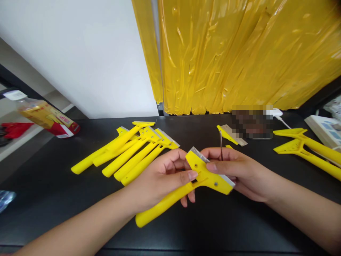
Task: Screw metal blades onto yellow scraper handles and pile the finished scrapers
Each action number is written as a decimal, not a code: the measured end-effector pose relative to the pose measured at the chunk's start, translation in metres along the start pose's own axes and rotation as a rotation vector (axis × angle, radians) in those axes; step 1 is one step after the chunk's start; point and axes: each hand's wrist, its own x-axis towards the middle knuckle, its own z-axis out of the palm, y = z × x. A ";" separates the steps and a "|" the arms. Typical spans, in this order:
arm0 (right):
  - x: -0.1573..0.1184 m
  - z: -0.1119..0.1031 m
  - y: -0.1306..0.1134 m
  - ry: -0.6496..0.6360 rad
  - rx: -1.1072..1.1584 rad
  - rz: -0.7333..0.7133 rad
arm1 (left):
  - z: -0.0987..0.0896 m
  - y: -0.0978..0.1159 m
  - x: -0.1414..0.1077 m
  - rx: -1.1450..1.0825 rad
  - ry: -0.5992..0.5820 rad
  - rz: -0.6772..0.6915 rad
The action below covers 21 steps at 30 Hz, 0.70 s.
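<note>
A yellow scraper (205, 174) with a metal blade along its wide head is held in front of me, its handle pointing down to the left. My left hand (162, 174) is closed around the neck, thumb on the near face. At the blade side, my right hand (239, 170) pinches the head between thumb and fingers. A thin metal rod (221, 144) stands up at the right fingers; its lower end is hidden. One screw shows in the head near the right corner, while the hole on the other side looks bare.
Several bladed yellow scrapers (133, 149) lie fanned on the black table (80, 213) at left. A loose yellow head piece with a blade (231, 135) lies beyond my right hand. More yellow handles (306, 145) rest at right. A bottle (48, 113) stands at the left edge.
</note>
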 end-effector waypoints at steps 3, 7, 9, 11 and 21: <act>0.001 -0.001 0.000 -0.013 -0.022 -0.014 | -0.001 -0.001 0.001 0.013 -0.001 0.005; 0.001 -0.001 0.000 -0.009 -0.008 0.008 | -0.001 -0.001 0.000 0.053 0.018 -0.009; 0.001 0.000 0.000 0.006 -0.016 0.010 | -0.001 0.000 0.000 0.078 0.028 -0.015; 0.001 0.001 0.001 0.026 -0.048 -0.013 | -0.001 0.001 0.000 0.090 0.036 -0.017; 0.004 -0.004 0.000 -0.024 -0.146 -0.081 | -0.001 0.002 0.000 0.095 0.019 -0.020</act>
